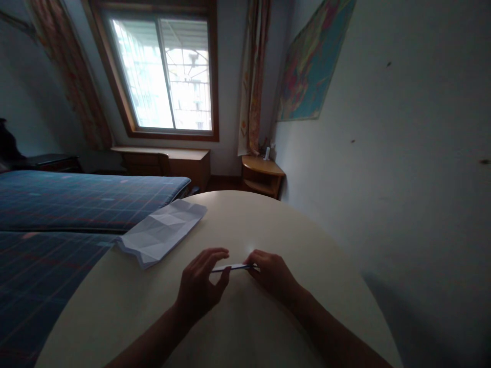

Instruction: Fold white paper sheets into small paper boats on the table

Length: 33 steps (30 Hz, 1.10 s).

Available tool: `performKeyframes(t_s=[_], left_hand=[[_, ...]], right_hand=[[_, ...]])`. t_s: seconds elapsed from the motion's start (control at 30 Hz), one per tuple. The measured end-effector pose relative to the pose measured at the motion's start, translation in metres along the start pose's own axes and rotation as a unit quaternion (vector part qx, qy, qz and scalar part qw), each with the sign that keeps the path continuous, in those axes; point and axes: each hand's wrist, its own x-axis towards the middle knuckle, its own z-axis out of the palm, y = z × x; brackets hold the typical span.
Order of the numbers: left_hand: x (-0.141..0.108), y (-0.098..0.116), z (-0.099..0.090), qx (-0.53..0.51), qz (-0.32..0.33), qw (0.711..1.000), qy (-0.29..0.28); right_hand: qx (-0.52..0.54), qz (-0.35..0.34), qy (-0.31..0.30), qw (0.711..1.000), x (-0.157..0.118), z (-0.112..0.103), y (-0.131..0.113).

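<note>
Table rim: the round, cream-coloured, smooth tabletop [303, 230] curves away on the far side and both flanks; its near edge lies out of frame.
Room around the hands: cream surface runs from the knuckles to the far rim and broadly to the right rim, with a gap before the pale plain wall [406, 214]; ahead on the left, the creased white paper [164, 230] takes up space and covers a stretch of the left rim.
Beyond the left rim: a blue plaid fabric mattress [88, 199], close to the table.
Strip position: the narrow, straight white strip with a dark edge [233, 267] lies crosswise between the hands, over the middle of the tabletop; its material is too small to tell.
Right grip: the bare right hand [272, 271] has thumb and fingers together, clamped on the strip's right end.
Left grip: the bare left hand [203, 281] has its thumb at the strip, fingers curved above and apart from the thumb.
Count: two hands, one strip, one creased paper piece, one window [166, 76], two patterned cloth curtains [255, 76].
Paper texture: matt, crossed by angular folds, with a wavy near-left edge.
Far furniture: one brown wooden corner shelf [263, 166], rounded in front.
</note>
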Motion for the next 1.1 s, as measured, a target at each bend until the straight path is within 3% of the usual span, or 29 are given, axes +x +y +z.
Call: performKeyframes(t_s=[0.17,0.27,0.57,0.83,1.1], left_hand=[[-0.007,0.004,0.008,0.075,0.069,0.988,-0.12],[-0.01,0.004,0.013,0.09,0.081,0.982,-0.147],[-0.002,0.005,0.003,0.198,0.042,0.949,-0.242],[-0.002,-0.002,0.005,0.182,0.006,0.941,-0.284],[0.001,-0.003,0.005,0.179,-0.063,0.922,-0.337]], right_hand=[[-0.053,-0.021,-0.019,0.998,0.001,0.006,-0.006],[-0.042,-0.035,-0.013,0.998,0.002,0.012,-0.009],[-0.063,-0.032,-0.031,0.997,-0.001,0.018,-0.009],[-0.016,-0.085,-0.036,0.996,0.002,0.023,-0.005],[-0.014,-0.031,-0.069,0.997,0.005,0.025,0.001]])
